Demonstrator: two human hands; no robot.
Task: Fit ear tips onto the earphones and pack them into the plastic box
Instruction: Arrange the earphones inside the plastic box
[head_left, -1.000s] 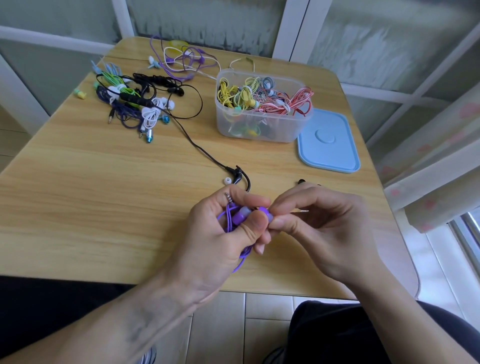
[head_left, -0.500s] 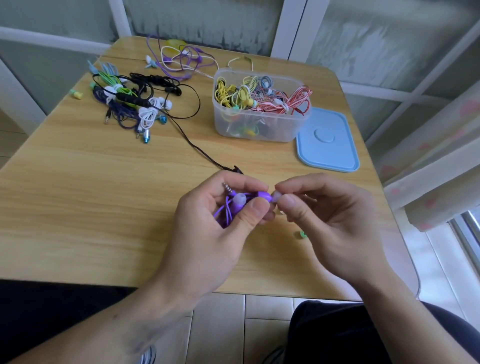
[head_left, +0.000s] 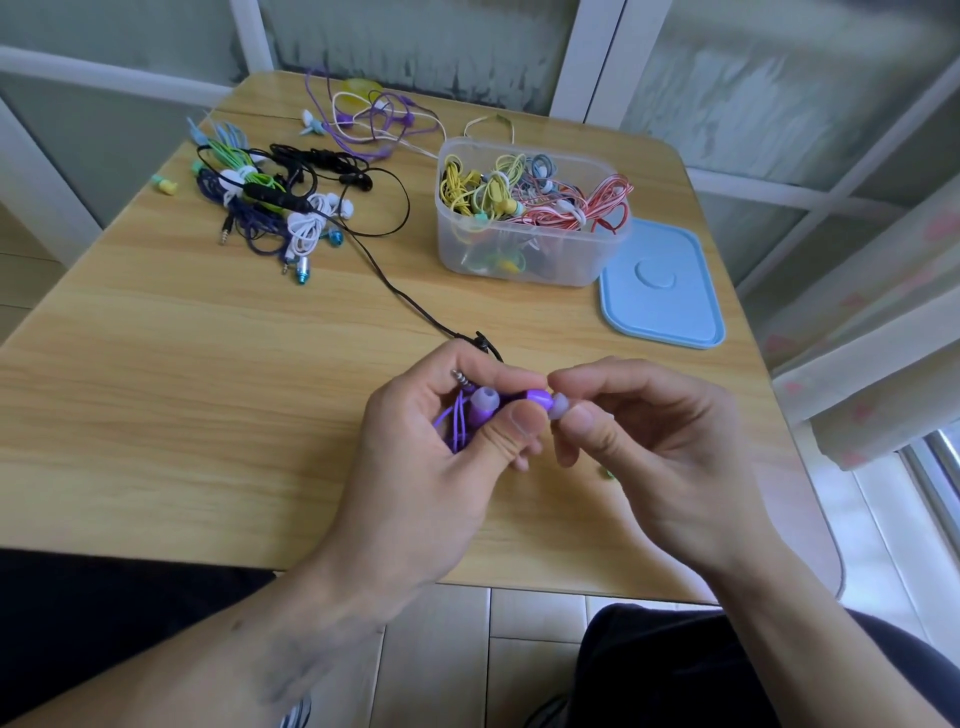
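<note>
Grip: left hand (head_left: 415, 467) clasps the purple earphones (head_left: 485, 410); right hand (head_left: 649, 447) pinches the ear tip (head_left: 558, 405).
Handling: I judge the tip soft, light, slippery; hold its flange.

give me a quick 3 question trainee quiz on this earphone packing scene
1. True or false: the blue lid sits closed on the plastic box.
2. What does the right hand pinch? A) a jack plug B) a purple ear tip C) a white cable
3. Fill in: the left hand grips the ____ earphones.

Key
1. False: the lid lies flat on the table, right of the open box.
2. B: the purple ear tip is at the end of the purple earphones.
3. Purple.
</note>
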